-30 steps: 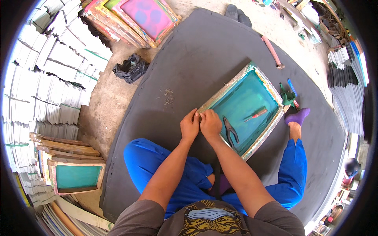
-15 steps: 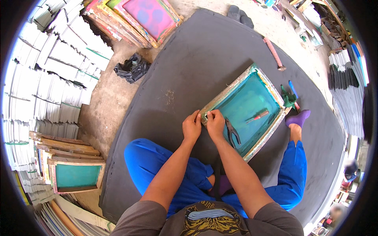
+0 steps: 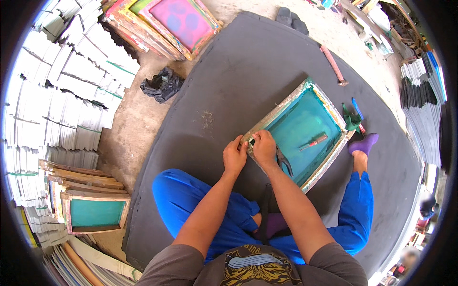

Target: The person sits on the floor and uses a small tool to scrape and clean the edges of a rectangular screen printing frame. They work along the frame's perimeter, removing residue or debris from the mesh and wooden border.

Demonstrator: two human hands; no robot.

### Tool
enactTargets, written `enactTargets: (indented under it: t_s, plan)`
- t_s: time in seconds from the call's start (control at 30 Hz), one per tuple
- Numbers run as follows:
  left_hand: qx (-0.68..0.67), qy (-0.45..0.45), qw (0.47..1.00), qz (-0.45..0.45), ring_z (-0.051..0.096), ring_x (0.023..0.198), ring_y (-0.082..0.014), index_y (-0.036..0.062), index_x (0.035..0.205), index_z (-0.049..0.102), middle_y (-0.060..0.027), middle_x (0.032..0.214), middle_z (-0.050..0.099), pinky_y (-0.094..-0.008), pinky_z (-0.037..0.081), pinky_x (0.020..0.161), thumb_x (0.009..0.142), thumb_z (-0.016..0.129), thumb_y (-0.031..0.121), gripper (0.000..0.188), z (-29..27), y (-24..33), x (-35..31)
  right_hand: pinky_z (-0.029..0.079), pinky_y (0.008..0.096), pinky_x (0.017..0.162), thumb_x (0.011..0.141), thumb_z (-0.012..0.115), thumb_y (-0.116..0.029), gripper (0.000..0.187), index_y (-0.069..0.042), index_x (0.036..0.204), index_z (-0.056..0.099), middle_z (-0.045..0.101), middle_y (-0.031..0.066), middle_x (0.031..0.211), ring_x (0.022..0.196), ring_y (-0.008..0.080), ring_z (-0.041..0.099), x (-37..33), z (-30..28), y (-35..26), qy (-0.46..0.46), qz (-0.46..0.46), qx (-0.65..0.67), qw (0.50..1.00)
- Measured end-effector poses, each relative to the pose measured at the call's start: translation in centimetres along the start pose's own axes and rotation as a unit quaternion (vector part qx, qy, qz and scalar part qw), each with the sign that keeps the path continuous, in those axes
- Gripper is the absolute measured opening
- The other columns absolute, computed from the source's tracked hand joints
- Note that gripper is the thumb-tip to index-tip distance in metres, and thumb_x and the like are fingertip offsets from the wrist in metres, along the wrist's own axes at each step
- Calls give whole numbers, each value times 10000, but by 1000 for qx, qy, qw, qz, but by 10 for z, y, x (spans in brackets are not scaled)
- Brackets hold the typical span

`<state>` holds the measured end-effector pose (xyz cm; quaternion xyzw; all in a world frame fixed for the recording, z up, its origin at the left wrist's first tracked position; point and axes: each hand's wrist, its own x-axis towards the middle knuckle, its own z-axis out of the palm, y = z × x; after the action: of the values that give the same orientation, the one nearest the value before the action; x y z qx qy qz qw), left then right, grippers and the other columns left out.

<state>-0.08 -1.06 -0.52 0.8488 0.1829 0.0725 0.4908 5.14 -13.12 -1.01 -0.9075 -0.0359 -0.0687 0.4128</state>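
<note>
A screen printing frame [image 3: 292, 101] with a weathered wooden border and teal mesh lies slanted in front of me. At its near left corner my left hand [image 3: 234, 157] is closed, fingertips gripping the outer edge. Just to the right, my right hand [image 3: 265, 149] is bent over the same corner with its fingers pinched together; what they hold is hidden. A small dark and white patch shows between the two hands. On the mesh lie pliers [image 3: 285, 162], partly covered by my right hand, and a screwdriver [image 3: 315, 141] with a red handle.
A dark mat [image 3: 229, 71] lies under me. Beyond the frame are a hammer [image 3: 334, 66] and a green cloth-like item [image 3: 352, 120] beside a blue-handled tool [image 3: 356, 106]. A black plastic bag [image 3: 162, 85], other printing frames [image 3: 183, 24] and white stacks [image 3: 62, 109] stand to the left.
My right hand has shifted slightly up and forward over the corner and turned, now covering more of the pliers. My left hand stays at the corner. The tools lie as before.
</note>
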Motion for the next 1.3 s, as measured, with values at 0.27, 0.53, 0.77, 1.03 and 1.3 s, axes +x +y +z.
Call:
enactTargets:
  t_s: [0.27,0.53,0.77,1.03,1.3]
  plan:
    - [-24,10,1000,9,713,802,-278,11,1274,734,-181,933,741,-387,568,779,955,756,229,387,-1,-4,-1,538,482,772,977,704,-120,124,0,970,678,712,216,895,812,408,694,39,-37,18,24,102,29,994]
    - [170,13,983,62,673,950,-316,84,1261,757,-129,1097,603,-437,569,775,937,772,323,403,4,27,8,551,304,587,1059,614,-115,80,-36,1048,611,730,104,894,702,155,695,42,-26,14,-96,208,350,908]
    - [192,-3,978,76,669,971,-313,116,1250,766,-103,1101,606,-457,567,802,935,769,357,397,7,20,12,578,327,633,1077,538,-74,47,-45,1046,557,655,87,820,628,141,613,107,-61,42,55,201,370,905]
    - [265,-4,959,97,661,1002,-324,120,1233,774,-115,1129,647,-467,552,832,909,783,384,418,6,30,17,588,441,703,1049,619,-192,183,-13,1083,628,710,158,836,767,286,708,133,-107,51,-79,179,131,972]
    - [332,-7,932,145,656,989,-293,133,1176,789,-53,1106,687,-468,534,803,871,804,426,424,12,33,25,581,535,843,962,723,-361,320,-51,972,798,754,232,943,946,421,738,126,-110,39,-266,-25,-239,934]
